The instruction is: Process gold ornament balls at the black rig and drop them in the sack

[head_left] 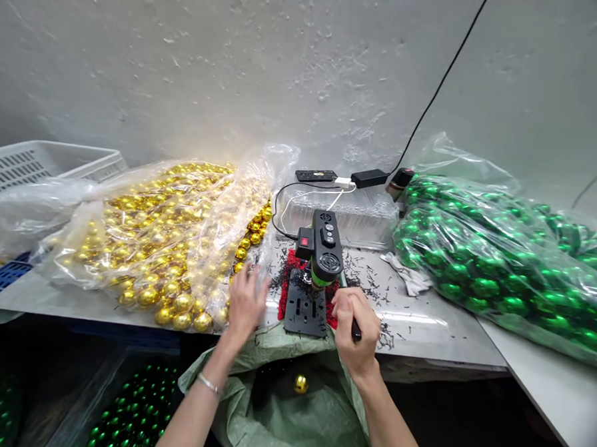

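Observation:
At the right edge of a gold bead pile (pixel 149 256), partly under clear plastic, my left hand (pixel 247 299) is smeared by motion; whether its fingers hold a bead is not clear. My right hand (pixel 357 328) is wrapped round the black-tipped lever handle (pixel 355 330) of a small black drill press (pixel 326 245). The press stands over a slotted black base plate (pixel 304 310) on a red mat (pixel 283 296). Below the table edge a green sack (pixel 313 421) hangs open, with one gold bead (pixel 301 384) inside it.
Bagged green beads (pixel 501 267) lie at the right. Behind the press are a clear plastic box (pixel 369 217), a power strip (pixel 315 176) and cables. A white cloth (pixel 410 276) and black shavings lie on the table (pixel 437 331). A white basket (pixel 56 161) stands far left.

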`<state>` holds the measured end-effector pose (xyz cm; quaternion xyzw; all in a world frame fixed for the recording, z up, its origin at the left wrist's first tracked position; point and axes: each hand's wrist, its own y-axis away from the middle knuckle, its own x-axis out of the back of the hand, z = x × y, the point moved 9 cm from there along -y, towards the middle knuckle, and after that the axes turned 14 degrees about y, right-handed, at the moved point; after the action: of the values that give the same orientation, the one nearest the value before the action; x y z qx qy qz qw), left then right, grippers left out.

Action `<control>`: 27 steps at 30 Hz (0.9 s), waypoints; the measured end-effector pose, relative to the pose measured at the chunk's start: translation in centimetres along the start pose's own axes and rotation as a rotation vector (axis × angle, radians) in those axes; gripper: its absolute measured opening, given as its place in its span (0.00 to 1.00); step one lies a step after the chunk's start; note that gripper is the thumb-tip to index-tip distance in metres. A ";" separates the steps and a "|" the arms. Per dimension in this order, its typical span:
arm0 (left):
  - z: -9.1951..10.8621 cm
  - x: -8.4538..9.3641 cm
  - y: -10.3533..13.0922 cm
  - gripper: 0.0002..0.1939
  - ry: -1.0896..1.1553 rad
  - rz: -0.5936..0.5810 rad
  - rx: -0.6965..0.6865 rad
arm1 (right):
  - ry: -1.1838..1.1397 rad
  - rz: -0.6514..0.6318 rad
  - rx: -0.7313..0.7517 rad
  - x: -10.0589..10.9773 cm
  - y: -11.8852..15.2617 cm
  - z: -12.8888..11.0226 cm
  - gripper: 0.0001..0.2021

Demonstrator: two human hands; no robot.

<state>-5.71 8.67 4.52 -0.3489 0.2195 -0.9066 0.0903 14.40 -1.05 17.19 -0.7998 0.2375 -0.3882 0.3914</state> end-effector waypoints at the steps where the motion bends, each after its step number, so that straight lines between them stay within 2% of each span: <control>1: -1.6 0.6 -1.7 0.20 -0.100 0.007 0.093 | -0.004 0.003 0.001 0.0 0.1 0.0 0.12; 4: -5.2 -0.2 -5.2 0.18 -0.309 -0.221 0.248 | -0.002 0.004 0.005 -0.1 0.0 -0.1 0.13; 6: -6.1 -0.7 -6.1 0.18 -0.290 -0.304 0.278 | 0.008 0.004 0.011 -0.1 0.0 -0.1 0.13; 8: -6.1 -0.4 -6.5 0.18 -0.138 -0.257 0.294 | 0.015 0.002 0.015 -0.1 0.1 -0.1 0.13; 10: -5.9 0.1 -6.4 0.20 0.149 -0.176 0.341 | 0.017 -0.001 0.019 -0.1 0.3 0.0 0.13; 13: -5.2 -0.2 -4.8 0.26 0.703 -0.124 0.507 | 0.016 -0.003 0.030 -0.2 0.5 0.1 0.13; 15: -3.8 -1.3 -3.0 0.30 1.018 -0.159 0.621 | 0.015 -0.001 0.034 -0.2 0.6 0.2 0.13; 18: -1.3 -3.8 0.5 0.33 1.285 -0.262 0.762 | 0.017 0.000 0.029 -0.2 0.5 0.2 0.13; 21: 0.0 -6.5 3.3 0.30 1.360 -0.325 0.860 | 0.023 -0.011 0.026 -0.2 0.4 0.2 0.13; 23: 0.1 -7.9 4.1 0.27 1.350 -0.317 0.856 | 0.022 -0.014 0.032 -0.2 0.5 0.2 0.13; 27: 0.1 -9.0 3.7 0.26 1.153 -0.302 0.665 | 0.024 -0.020 0.041 -0.2 0.6 0.2 0.12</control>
<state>1.05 8.18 -2.45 0.2093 -0.1091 -0.9695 -0.0662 14.34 -1.18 16.53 -0.7891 0.2261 -0.4065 0.4011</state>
